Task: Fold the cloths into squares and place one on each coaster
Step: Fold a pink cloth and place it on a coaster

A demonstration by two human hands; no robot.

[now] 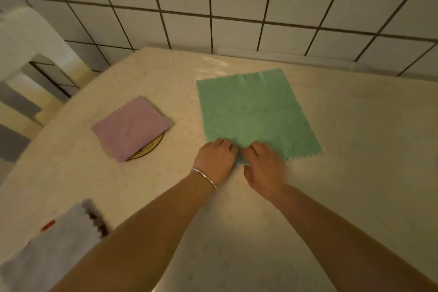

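On coaster [151,148]: folded purple cloth [131,127].

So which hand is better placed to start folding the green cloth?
Neither clearly: both the left hand and right hand rest together on the green cloth's near edge. Right sits nearer its middle.

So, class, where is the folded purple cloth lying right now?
In the head view the purple cloth lies left of centre on the table, folded over a yellow coaster, to the left of the spread green cloth.
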